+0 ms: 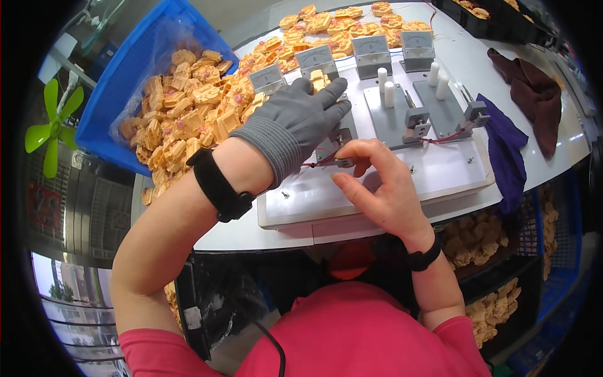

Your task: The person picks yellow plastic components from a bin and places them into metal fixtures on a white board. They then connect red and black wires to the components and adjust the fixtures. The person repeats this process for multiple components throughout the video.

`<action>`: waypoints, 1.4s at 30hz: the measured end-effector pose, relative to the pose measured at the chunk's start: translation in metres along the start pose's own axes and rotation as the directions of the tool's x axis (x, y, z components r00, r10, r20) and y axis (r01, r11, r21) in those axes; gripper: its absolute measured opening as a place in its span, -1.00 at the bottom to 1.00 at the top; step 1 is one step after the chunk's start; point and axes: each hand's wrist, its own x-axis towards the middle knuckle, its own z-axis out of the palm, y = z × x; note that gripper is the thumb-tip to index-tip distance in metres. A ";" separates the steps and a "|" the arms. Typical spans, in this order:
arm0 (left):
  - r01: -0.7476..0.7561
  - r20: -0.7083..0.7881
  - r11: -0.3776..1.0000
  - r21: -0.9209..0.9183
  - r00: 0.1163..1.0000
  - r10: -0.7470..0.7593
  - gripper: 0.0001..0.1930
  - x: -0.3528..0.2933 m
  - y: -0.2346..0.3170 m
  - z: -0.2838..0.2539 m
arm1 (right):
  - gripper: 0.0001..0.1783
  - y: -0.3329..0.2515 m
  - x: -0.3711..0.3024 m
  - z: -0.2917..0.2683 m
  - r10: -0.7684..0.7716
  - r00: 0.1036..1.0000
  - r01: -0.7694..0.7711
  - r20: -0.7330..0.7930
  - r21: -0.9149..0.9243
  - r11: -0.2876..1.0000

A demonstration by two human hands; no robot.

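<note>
My left hand (294,118), in a grey glove, reaches palm down over one of the grey test fixtures. Its fingers lie around a yellow plastic part (319,80) in front of a panel meter (316,61); the palm hides most of that fixture. Bare, my right hand (386,182) curls its index finger against a small metal block (343,162) with a red wire at the near end of the same fixture. Below the block, the right thumb stands apart from the index finger. The fixtures sit on a white board (377,195).
A blue crate (103,119) at the left spills yellow parts (188,107) onto the table. Further fixtures with white posts (389,94) stand to the right. Beyond them lie a purple cloth (502,144) and a dark red cloth (534,94). A green fan (55,125) is at far left.
</note>
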 end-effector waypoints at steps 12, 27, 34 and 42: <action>0.085 -0.050 0.950 -0.301 0.993 -0.105 -0.24 -0.028 -0.015 -0.021 | -0.66 -0.008 -0.001 0.004 0.115 0.992 -0.116 -0.047 -0.017 0.993; 0.692 0.263 0.618 -0.373 0.717 -0.646 -0.36 -0.216 -0.041 0.079 | -0.67 0.008 -0.007 0.009 -0.002 0.985 -0.026 -0.171 -0.163 0.986; 0.770 0.333 0.600 -0.216 0.636 -0.696 -0.27 -0.207 -0.030 0.124 | -0.69 0.006 -0.009 0.013 0.061 0.982 -0.091 -0.181 -0.162 0.983; 0.649 0.167 0.640 -0.411 0.744 -0.647 -0.23 -0.221 0.001 0.118 | -0.68 0.010 -0.011 0.014 0.031 0.976 -0.075 -0.214 -0.204 0.976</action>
